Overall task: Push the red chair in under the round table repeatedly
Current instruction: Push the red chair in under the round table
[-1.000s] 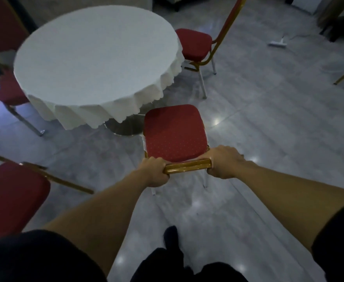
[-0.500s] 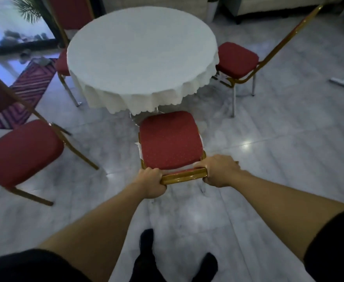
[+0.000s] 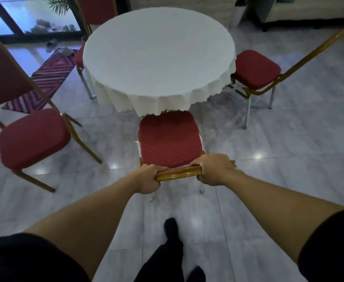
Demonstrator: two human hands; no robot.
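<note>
A red chair (image 3: pixel 170 142) with a dotted red seat and a gold frame stands straight ahead of me. The front edge of its seat reaches the hanging hem of the white cloth on the round table (image 3: pixel 158 58). My left hand (image 3: pixel 147 180) is closed around the left end of the gold top rail of the chair's back. My right hand (image 3: pixel 214 169) grips the right end of the same rail. Both arms are stretched forward. The chair's rear legs show below my hands.
Three more red chairs stand around the table: one at the left (image 3: pixel 33 137), one at the right (image 3: pixel 256 70), one behind it (image 3: pixel 98 11). A striped rug (image 3: pixel 45 78) lies far left. My dark-clad legs (image 3: pixel 172 251) stand on the grey marble floor.
The chair has slid toward the table; its seat front now meets the tablecloth hem. My view has swung to face the table square on. Both hands kept their grip.
</note>
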